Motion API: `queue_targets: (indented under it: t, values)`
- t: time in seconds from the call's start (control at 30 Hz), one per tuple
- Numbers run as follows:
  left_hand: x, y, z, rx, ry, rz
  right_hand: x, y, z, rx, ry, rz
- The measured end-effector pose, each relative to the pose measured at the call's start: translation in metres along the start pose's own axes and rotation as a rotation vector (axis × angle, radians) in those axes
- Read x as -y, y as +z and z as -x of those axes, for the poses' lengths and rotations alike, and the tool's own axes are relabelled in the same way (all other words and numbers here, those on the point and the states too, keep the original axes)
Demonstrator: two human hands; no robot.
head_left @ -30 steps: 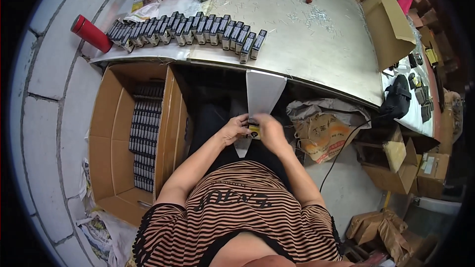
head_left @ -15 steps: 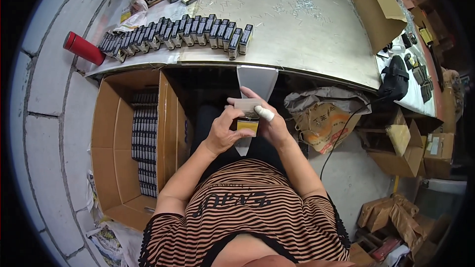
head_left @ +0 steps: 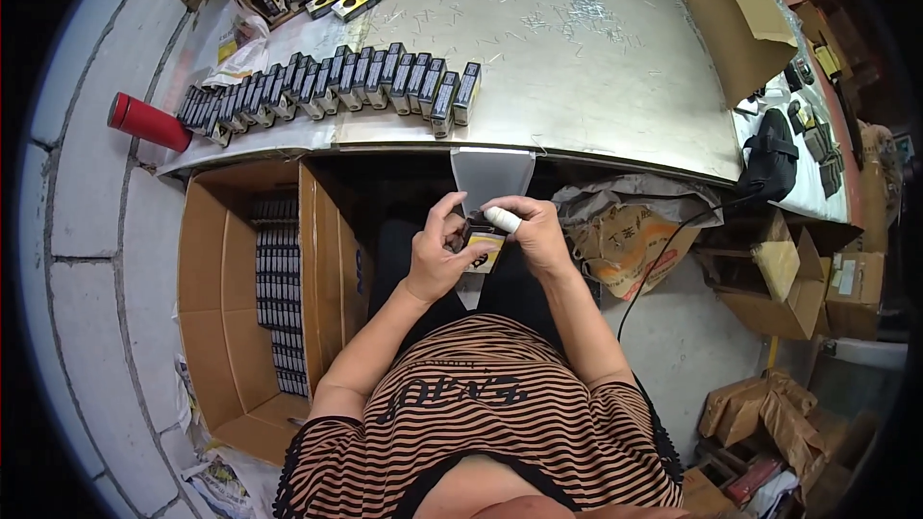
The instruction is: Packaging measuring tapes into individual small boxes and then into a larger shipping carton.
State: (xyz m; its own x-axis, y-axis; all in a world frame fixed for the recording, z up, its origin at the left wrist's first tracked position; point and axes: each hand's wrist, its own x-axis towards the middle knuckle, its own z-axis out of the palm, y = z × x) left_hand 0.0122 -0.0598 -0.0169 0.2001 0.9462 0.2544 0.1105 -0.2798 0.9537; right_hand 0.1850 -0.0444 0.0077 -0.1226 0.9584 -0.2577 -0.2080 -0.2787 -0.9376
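Note:
A small black-and-yellow cardboard box [head_left: 485, 252] is held in front of my body, above my lap. My left hand [head_left: 439, 252] is closed on its left side, the thumb lying across its front. My right hand [head_left: 536, 238] is closed at the upper right of the box. One of its digits, wrapped in white [head_left: 502, 220], presses at the box's top end. What is inside the box is hidden by my fingers. Behind my hands a grey-white trough-like panel [head_left: 492, 173] slopes down from the table edge.
A row of small upright boxes [head_left: 351, 77] lines the table's [head_left: 577, 96] front left, beside a red flask [head_left: 149, 122]. More boxes [head_left: 356, 0] lie piled behind, with thin clear pieces [head_left: 591, 14] scattered nearby. A large carton [head_left: 213, 317] holding packed boxes stands left; a paper sack [head_left: 630, 245] sits right.
The pale flat piece that stood above the box no longer shows. My right hand's wrapped digit has come down onto the box's top, and the left fingers have shifted around it.

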Motion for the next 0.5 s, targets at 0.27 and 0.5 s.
queue_targets:
  t: [0.27, 0.5]
  values:
    - [-0.01, 0.01, -0.033, 0.059, -0.159, 0.126, 0.028, -0.021, 0.002, 0.159, -0.186, 0.267]
    - [-0.053, 0.023, -0.123, -0.099, 0.202, -0.31, 0.07, -0.017, -0.03, -0.053, -0.438, 0.302]
